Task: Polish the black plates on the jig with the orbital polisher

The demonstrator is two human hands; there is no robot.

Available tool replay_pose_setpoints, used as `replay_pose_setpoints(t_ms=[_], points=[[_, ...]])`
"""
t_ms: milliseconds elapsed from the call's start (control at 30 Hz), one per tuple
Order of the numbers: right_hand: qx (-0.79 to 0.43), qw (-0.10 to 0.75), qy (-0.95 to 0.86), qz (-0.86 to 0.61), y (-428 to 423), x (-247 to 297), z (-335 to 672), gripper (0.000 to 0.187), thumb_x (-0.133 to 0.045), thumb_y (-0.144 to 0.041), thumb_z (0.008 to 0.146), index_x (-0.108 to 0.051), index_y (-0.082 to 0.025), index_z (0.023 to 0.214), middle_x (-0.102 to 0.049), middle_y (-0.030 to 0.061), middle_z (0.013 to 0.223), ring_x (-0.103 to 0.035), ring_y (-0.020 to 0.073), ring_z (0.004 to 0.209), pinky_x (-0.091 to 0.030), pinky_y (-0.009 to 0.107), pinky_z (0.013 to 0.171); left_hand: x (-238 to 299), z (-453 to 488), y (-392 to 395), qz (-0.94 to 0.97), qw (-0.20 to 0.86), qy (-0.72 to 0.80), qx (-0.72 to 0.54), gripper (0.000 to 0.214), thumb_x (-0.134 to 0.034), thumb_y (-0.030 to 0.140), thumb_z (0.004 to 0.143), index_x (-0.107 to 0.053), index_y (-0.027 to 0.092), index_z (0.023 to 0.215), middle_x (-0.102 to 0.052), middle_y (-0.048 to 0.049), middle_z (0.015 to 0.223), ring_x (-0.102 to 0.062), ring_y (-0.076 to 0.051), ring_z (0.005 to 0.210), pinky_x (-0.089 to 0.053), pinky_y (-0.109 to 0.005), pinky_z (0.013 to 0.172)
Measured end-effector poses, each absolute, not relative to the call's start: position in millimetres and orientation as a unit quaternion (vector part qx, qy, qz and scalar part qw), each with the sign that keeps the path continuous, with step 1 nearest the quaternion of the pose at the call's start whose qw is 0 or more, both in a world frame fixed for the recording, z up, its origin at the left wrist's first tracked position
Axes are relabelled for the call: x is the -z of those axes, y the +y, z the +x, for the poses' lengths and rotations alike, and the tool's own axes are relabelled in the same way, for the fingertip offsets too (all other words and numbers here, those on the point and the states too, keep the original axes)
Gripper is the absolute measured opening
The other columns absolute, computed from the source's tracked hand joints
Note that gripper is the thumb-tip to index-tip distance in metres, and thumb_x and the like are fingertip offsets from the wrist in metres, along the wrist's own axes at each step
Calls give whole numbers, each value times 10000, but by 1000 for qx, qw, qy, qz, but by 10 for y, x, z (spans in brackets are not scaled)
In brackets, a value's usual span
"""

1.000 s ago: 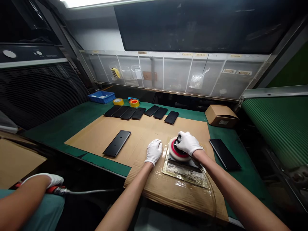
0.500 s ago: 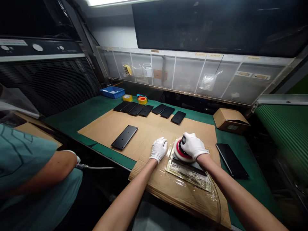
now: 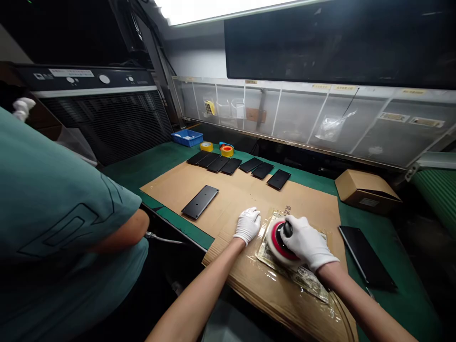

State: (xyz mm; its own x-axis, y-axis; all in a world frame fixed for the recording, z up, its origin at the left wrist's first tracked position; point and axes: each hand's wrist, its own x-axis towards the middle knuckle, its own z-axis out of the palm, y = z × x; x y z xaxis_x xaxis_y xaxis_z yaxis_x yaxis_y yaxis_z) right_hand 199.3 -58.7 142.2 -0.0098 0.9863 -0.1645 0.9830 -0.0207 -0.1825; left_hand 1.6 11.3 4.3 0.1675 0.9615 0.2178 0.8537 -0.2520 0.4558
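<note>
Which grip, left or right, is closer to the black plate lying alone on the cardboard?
Left. The left grip rests right of the black plate; the right grip, farther away, holds the polisher.

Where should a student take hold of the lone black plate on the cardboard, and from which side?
Pinch the middle of a long edge, coming from the near side. The black plate lies flat on the cardboard, and it is thin and long with no handle, so an edge is probably the surest hold.
</note>
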Motion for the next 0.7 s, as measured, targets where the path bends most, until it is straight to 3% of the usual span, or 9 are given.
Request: replay_pose_setpoints(t_ms=[167, 300, 500, 700], points=[[-88, 10, -653, -752, -629, -1405, 2047, 361, -423, -434, 1012, -639, -270, 1251, -591, 111, 1071, -658, 213, 736, -435, 319, 672, -46, 19, 108, 753, 112, 604, -236, 271, -547, 258, 1006, -755, 218, 1175, -700, -75, 1383, -633, -229, 1280, -435, -380, 1195], [-109, 8, -692, -714, -715, -1380, 2080, 353, -507, -498, 989, -636, -308, 1256, -592, 84, 1042, -658, 214, 770, -440, 314, 694, -48, 14, 112, 754, 109, 605, -232, 274, -553, 251, 1001, -758, 224, 1179, -700, -75, 1387, -635, -234, 1278, -439, -384, 1192], [-70, 1, -628, -775, -744, -1412, 2201, 393, -407, -478, 1026, -629, -268, 1273, -569, 111, 1078, -654, 216, 737, -444, 325, 668, -72, 36, 147, 757, 111, 603, -226, 282, -542, 248, 1002, -757, 225, 1184, -689, -71, 1402, -626, -229, 1287, -428, -375, 1203], [-95, -2, -665, -741, -826, -1352, 2264, 399, -494, -539, 995, -619, -305, 1292, -570, 86, 1073, -650, 221, 792, -461, 324, 713, -22, 48, 170, 753, 123, 598, -243, 279, -561, 234, 991, -762, 220, 1184, -680, -74, 1418, -605, -241, 1330, -405, -397, 1226]])
